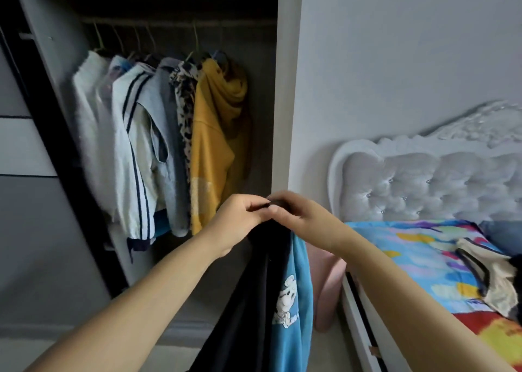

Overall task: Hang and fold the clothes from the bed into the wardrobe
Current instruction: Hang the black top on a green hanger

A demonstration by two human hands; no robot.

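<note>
A black garment (254, 301) and a blue cartoon-print top (296, 295) are held together at their top edge, pinched by the curled fingers of the left hand (240, 216) and the right hand (299, 216), in front of the open wardrobe (282, 89). On the rail, hung clothes are crowded to the left — a mustard hoodie (217, 145) hangs outermost, with open room beside it toward the right wall. At the bed (423, 258)'s near edge a cream garment (491, 281) is lying; a pink bin (327, 287) is wedged between bed and wardrobe.
</note>
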